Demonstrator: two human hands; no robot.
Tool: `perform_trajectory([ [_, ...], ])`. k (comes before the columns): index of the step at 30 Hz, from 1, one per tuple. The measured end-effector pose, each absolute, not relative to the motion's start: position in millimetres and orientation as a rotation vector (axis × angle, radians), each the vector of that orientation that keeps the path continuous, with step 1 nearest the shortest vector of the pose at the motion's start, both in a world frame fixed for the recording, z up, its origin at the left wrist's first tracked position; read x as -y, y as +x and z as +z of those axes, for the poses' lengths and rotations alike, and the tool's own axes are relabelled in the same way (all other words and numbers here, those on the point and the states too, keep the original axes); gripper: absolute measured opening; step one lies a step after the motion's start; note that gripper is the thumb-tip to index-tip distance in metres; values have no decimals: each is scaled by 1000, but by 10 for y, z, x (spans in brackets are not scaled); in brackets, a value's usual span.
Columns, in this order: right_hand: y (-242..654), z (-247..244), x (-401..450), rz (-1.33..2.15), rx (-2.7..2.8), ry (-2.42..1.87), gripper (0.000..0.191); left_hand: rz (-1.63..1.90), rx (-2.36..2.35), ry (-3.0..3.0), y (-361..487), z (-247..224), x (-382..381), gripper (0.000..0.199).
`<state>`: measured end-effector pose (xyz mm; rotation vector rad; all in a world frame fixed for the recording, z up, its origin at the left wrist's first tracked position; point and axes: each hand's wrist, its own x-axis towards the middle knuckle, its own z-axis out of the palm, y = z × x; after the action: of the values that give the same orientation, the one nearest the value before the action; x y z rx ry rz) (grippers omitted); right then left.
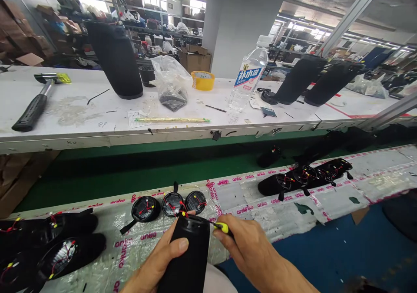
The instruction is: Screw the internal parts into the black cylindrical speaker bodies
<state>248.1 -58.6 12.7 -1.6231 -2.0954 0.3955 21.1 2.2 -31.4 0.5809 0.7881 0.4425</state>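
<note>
My left hand [155, 258] wraps around a black cylindrical speaker [187, 258], which stands nearly upright at the bottom of the view. My right hand [247, 251] holds a yellow-handled tool [222, 228], its thin shaft reaching across the speaker's top rim. The tool's tip is hard to make out. Just beyond the hands lie several round black end caps [145, 209] with red and yellow wires. Larger black speaker bodies [55, 251] with exposed wiring lie to the left.
More wired speaker bodies [302, 180] lie on the printed plastic bench cover [260, 197] to the right. Past a green gap, a white table [97, 123] holds a hammer [35, 104], a plastic bottle [249, 74], black cylinders [115, 58] and a plastic bag [171, 82].
</note>
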Motion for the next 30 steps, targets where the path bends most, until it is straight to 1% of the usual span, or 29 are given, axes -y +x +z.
perform_trajectory([
  [2, 2448, 128, 591, 331, 2203, -1703, 26, 480, -810, 658, 195, -282, -25, 91],
  [4, 2398, 129, 589, 250, 2326, -1727, 15, 508, -857, 749, 180, -256, -32, 87],
  [5, 2372, 128, 587, 216, 2367, -1737, 15, 514, -879, 789, 176, -245, -35, 85],
  [8, 2326, 122, 574, 179, 2429, -1771, 22, 502, -887, 853, 178, -209, -37, 79],
  [10, 2326, 121, 570, 194, 2450, -1786, 22, 496, -877, 883, 186, -183, -34, 77],
  [14, 2356, 127, 581, 271, 2478, -1795, 17, 507, -867, 898, 201, -152, -21, 82],
  [17, 2369, 116, 592, 301, 2479, -1793, 17, 522, -891, 910, 208, -157, -14, 85],
  [25, 2390, 99, 579, 217, 2512, -1739, 22, 457, -856, 952, 201, -196, -44, 80],
  [30, 2355, 150, 594, 104, 2582, -1775, 25, 454, -889, 1055, 218, -181, -29, 83],
])
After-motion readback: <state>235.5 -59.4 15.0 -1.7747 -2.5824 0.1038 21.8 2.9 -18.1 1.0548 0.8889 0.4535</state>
